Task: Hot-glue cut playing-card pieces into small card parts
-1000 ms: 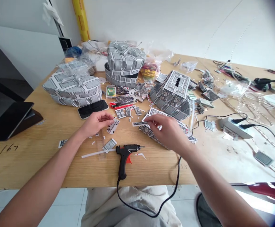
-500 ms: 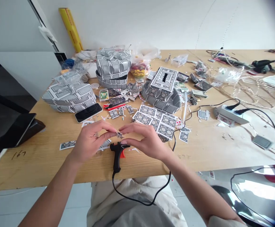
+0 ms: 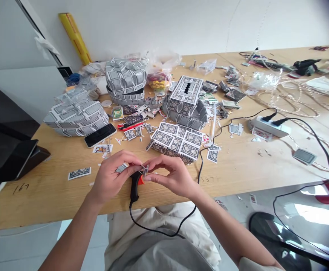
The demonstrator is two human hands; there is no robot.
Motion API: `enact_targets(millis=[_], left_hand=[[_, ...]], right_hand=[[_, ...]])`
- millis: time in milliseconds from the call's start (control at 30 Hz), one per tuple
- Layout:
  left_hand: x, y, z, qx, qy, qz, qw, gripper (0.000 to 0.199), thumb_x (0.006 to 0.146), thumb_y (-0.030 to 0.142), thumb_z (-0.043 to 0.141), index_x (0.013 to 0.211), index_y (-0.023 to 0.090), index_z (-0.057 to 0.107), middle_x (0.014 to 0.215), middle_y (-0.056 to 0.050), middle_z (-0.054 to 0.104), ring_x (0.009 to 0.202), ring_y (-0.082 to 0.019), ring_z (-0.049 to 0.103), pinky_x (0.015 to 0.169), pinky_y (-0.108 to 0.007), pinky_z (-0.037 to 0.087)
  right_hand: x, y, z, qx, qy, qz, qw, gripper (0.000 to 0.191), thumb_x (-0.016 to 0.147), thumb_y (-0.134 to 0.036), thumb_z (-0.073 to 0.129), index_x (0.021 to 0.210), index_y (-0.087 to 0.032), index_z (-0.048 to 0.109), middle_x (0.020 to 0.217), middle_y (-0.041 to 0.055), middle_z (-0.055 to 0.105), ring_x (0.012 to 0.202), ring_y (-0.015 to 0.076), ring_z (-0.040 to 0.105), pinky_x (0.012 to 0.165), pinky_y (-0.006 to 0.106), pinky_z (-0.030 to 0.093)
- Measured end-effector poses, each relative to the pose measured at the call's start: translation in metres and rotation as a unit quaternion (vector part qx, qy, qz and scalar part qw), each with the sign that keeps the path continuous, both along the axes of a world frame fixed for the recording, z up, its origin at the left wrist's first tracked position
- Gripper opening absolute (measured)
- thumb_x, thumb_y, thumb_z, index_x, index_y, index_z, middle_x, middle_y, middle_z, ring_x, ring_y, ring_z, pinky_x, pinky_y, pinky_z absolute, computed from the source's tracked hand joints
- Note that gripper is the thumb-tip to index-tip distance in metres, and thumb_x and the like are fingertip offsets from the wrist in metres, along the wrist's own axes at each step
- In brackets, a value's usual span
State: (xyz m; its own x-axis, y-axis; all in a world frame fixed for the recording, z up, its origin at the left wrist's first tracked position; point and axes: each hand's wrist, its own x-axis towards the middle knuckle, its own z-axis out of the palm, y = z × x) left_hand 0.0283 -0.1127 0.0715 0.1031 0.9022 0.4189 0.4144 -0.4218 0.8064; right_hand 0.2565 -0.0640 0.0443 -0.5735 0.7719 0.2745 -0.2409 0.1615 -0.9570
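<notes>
My left hand (image 3: 112, 177) and my right hand (image 3: 171, 174) meet over the near table edge, both pinching a small folded strip of playing card (image 3: 144, 170) between the fingertips. Directly beneath them lies a black hot glue gun (image 3: 135, 186) with an orange trigger, its cord hanging off the table towards my lap. Just beyond my hands sits a flat panel of joined grey-backed cards (image 3: 177, 142).
The wooden table (image 3: 54, 188) carries card-covered boxes (image 3: 76, 116), a round card box (image 3: 126, 81), a card house shape (image 3: 185, 101), a phone (image 3: 100, 135), a red cutter (image 3: 130, 126), loose cards (image 3: 79, 173), a power strip (image 3: 268, 126) and cables. A dark tablet (image 3: 14, 158) stands at the left.
Both hands left the scattered cards, came together near the table edge and now hold the small card strip above the glue gun. The view has tilted and shifted.
</notes>
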Motion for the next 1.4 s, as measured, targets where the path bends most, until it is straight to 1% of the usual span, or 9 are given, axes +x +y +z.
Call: enact_targets(millis=[133, 233, 400, 600, 767, 933, 1067, 1233, 1400], left_hand=[[0.006, -0.020, 0.000, -0.056, 0.025, 0.113, 0.992, 0.014, 0.102, 0.035, 0.074, 0.112, 0.027, 0.079, 0.106, -0.004, 0.080, 0.092, -0.020, 0.074, 0.086, -0.031, 0.057], [0.010, -0.043, -0.004, -0.103, 0.097, 0.201, 0.969, 0.023, 0.103, 0.045, 0.069, 0.092, 0.026, 0.075, 0.084, -0.001, 0.077, 0.073, -0.019, 0.068, 0.074, -0.031, 0.052], [0.019, -0.058, -0.025, -0.287, 0.230, 0.209, 0.906, 0.047, 0.093, 0.070, 0.068, 0.076, 0.027, 0.068, 0.072, -0.004, 0.076, 0.067, -0.025, 0.068, 0.063, -0.033, 0.041], [0.026, -0.048, -0.044, -0.357, 0.224, 0.215, 0.881, 0.044, 0.090, 0.069, 0.070, 0.081, 0.026, 0.065, 0.078, -0.007, 0.079, 0.074, -0.031, 0.073, 0.066, -0.035, 0.043], [0.019, -0.053, -0.042, -0.359, 0.130, 0.228, 0.896, 0.041, 0.088, 0.065, 0.073, 0.088, 0.024, 0.070, 0.083, -0.008, 0.081, 0.078, -0.030, 0.077, 0.069, -0.035, 0.051], [0.011, -0.061, -0.041, -0.362, -0.162, 0.240, 0.886, 0.051, 0.080, 0.062, 0.084, 0.104, 0.018, 0.070, 0.087, -0.010, 0.083, 0.071, -0.026, 0.078, 0.066, -0.036, 0.062], [0.012, -0.061, -0.041, -0.339, -0.338, 0.201, 0.855, 0.034, 0.076, 0.045, 0.080, 0.091, 0.015, 0.074, 0.086, -0.013, 0.083, 0.061, -0.022, 0.073, 0.055, -0.033, 0.060], [0.017, -0.064, -0.046, -0.303, -0.362, 0.154, 0.868, 0.026, 0.084, 0.043, 0.073, 0.080, 0.017, 0.072, 0.069, -0.007, 0.072, 0.045, -0.012, 0.050, 0.035, -0.023, 0.034], [0.035, -0.072, -0.039, -0.318, -0.272, 0.137, 0.898, 0.039, 0.097, 0.059, 0.071, 0.091, 0.020, 0.071, 0.062, 0.001, 0.058, 0.046, -0.012, 0.047, 0.042, -0.025, 0.037]], right_hand=[[0.006, -0.007, -0.004, -0.011, -0.001, -0.039, 0.999, 0.034, 0.088, -0.029, 0.094, 0.119, -0.026, 0.079, 0.114, 0.0061, 0.083, 0.098, 0.0223, 0.082, 0.093, 0.040, 0.069], [0.015, -0.009, -0.005, -0.024, -0.013, -0.064, 0.998, 0.034, 0.088, -0.031, 0.093, 0.119, -0.024, 0.081, 0.115, 0.0080, 0.084, 0.098, 0.0230, 0.082, 0.094, 0.042, 0.069], [0.030, -0.012, -0.013, -0.157, 0.038, -0.078, 0.984, 0.029, 0.084, -0.033, 0.097, 0.108, -0.025, 0.083, 0.107, 0.0055, 0.085, 0.098, 0.0211, 0.081, 0.095, 0.039, 0.068], [0.034, -0.019, -0.026, -0.286, 0.092, -0.107, 0.948, 0.034, 0.077, -0.042, 0.100, 0.100, -0.026, 0.082, 0.097, 0.0026, 0.084, 0.084, 0.0182, 0.077, 0.083, 0.036, 0.068], [0.045, -0.021, -0.028, -0.304, 0.089, -0.143, 0.938, 0.034, 0.075, -0.045, 0.100, 0.098, -0.026, 0.083, 0.100, 0.0035, 0.084, 0.085, 0.0203, 0.076, 0.081, 0.037, 0.068], [0.060, -0.024, -0.034, -0.320, 0.081, -0.145, 0.933, 0.031, 0.076, -0.044, 0.100, 0.098, -0.028, 0.083, 0.104, 0.0040, 0.085, 0.088, 0.0205, 0.078, 0.080, 0.034, 0.067], [0.059, -0.027, -0.040, -0.344, 0.071, -0.140, 0.926, 0.032, 0.078, -0.044, 0.099, 0.100, -0.027, 0.083, 0.110, 0.0062, 0.086, 0.093, 0.0225, 0.081, 0.081, 0.034, 0.067], [0.046, -0.030, -0.044, -0.364, 0.078, -0.120, 0.920, 0.031, 0.078, -0.043, 0.099, 0.101, -0.026, 0.086, 0.108, 0.0048, 0.086, 0.089, 0.0187, 0.080, 0.082, 0.031, 0.066], [0.038, -0.033, -0.041, -0.361, 0.072, -0.109, 0.923, 0.032, 0.078, -0.042, 0.100, 0.102, -0.025, 0.087, 0.102, 0.0036, 0.086, 0.089, 0.0180, 0.078, 0.082, 0.031, 0.065]])
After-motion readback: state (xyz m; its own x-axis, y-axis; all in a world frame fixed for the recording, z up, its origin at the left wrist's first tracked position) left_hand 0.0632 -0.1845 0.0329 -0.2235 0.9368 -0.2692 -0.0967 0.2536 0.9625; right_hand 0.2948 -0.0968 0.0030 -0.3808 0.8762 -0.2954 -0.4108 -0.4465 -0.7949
